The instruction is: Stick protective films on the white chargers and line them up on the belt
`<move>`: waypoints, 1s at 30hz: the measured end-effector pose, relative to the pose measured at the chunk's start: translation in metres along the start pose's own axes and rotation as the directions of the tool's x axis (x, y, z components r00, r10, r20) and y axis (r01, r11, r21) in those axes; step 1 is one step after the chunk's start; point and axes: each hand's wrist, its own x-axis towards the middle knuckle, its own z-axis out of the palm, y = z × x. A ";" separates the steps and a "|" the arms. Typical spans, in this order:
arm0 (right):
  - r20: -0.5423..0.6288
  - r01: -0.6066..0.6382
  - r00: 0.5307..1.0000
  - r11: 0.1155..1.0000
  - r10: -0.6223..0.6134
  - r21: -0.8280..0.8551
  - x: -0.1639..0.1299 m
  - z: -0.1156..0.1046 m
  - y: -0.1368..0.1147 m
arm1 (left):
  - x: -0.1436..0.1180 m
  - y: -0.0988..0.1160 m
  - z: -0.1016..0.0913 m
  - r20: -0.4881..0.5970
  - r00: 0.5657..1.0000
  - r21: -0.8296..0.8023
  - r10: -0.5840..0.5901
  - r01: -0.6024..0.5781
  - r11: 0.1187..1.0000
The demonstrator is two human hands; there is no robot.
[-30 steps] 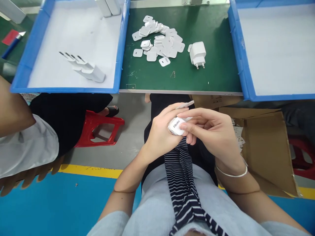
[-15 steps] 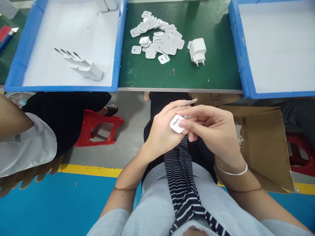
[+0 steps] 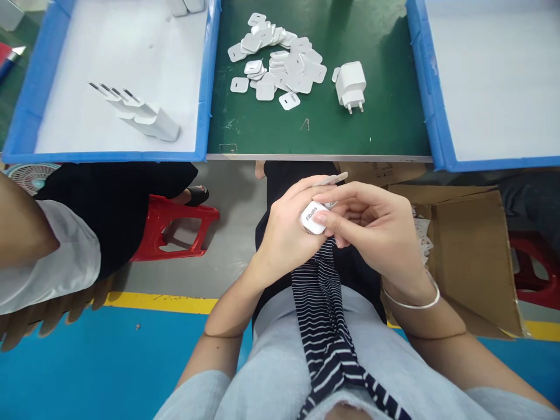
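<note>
While a white piece printed "Fibaks" (image 3: pixel 310 221) is held in the left hand (image 3: pixel 286 224), its face is touched by the thumb of the right hand (image 3: pixel 370 227), and its edge is pinched between that thumb and the forefinger. The left hand is closed about the piece, though most of its fingertips are hidden. A thin pale strip (image 3: pixel 339 178) is also gripped there, its end projecting past the knuckles. Beneath the right forefinger more lettering is glimpsed, but what bears it cannot be told. The piece is held over the lap, in front of a striped tie (image 3: pixel 321 309) and below the edge of a green table (image 3: pixel 262 137).

On the table a loose heap of white plates (image 3: pixel 265 91) is spread, several of them slotted. To its right a white two-pin adapter (image 3: pixel 351 81) is placed, with one small plate seen just beside it. The heap and the adapter are flanked by a left blue tray (image 3: pixel 105 157), in which joined white adapters (image 3: pixel 161 125) are set, and a right blue tray (image 3: pixel 440 125).
</note>
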 end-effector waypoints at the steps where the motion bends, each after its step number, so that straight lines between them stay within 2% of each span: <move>1: -0.002 -0.007 1.000 1.000 0.007 0.000 0.000 0.000 0.000 | 0.000 0.000 0.000 -0.005 1.000 0.009 0.006 -0.006 1.000; 6: 0.020 -0.085 0.996 0.995 0.084 0.042 0.000 -0.001 -0.001 | -0.001 -0.001 0.001 -0.025 0.999 0.044 0.026 -0.025 0.999; 13: 0.107 -0.145 0.985 0.987 0.137 0.071 0.005 -0.005 0.000 | 0.000 0.000 0.001 0.000 1.000 0.038 0.013 -0.013 0.999; 24: 0.096 -0.182 0.980 0.978 0.172 0.106 0.007 -0.006 0.004 | 0.000 -0.002 0.003 -0.007 1.000 0.052 0.014 -0.014 0.999; 30: 0.062 -0.151 0.987 0.985 0.146 0.078 0.008 -0.005 0.002 | 0.001 -0.003 0.003 0.009 1.000 0.055 -0.010 0.010 0.998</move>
